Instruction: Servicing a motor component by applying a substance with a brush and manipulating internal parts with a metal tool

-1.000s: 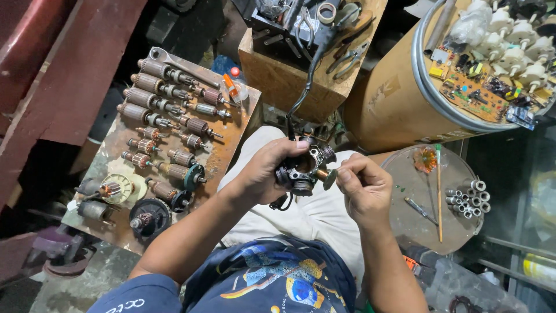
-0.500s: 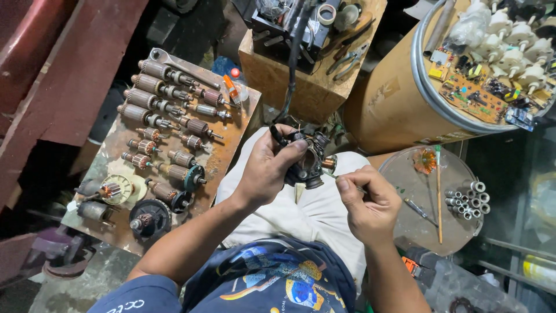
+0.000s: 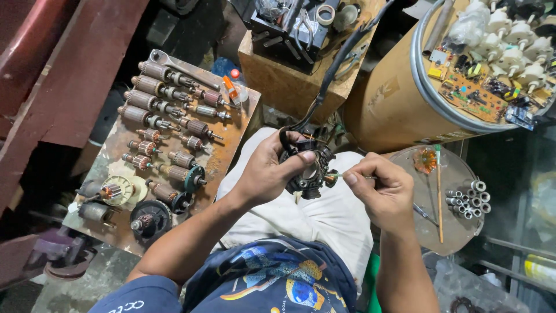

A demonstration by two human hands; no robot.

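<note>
Seen from the head camera, the left hand [image 3: 266,174] is clamped around a dark motor part [image 3: 310,171] held over the lap, a black cable [image 3: 333,75] running up from it toward twelve o'clock. The right hand [image 3: 379,194], at three o'clock of the part, pinches a thin tool [image 3: 336,175] whose tip touches the part's side. A slip seems possible: the tip could skid off and nick the fine wires, or the cable's pull could twist the part in the grip. At nine o'clock a rusty board [image 3: 231,156] carries rows of motor cores [image 3: 156,95]. At two o'clock stands a brown cardboard drum [image 3: 388,110] with a faint mark on its wall, green circuit boards [image 3: 469,95] on top. A small red-and-white bottle [image 3: 233,87] lies at eleven o'clock.
</note>
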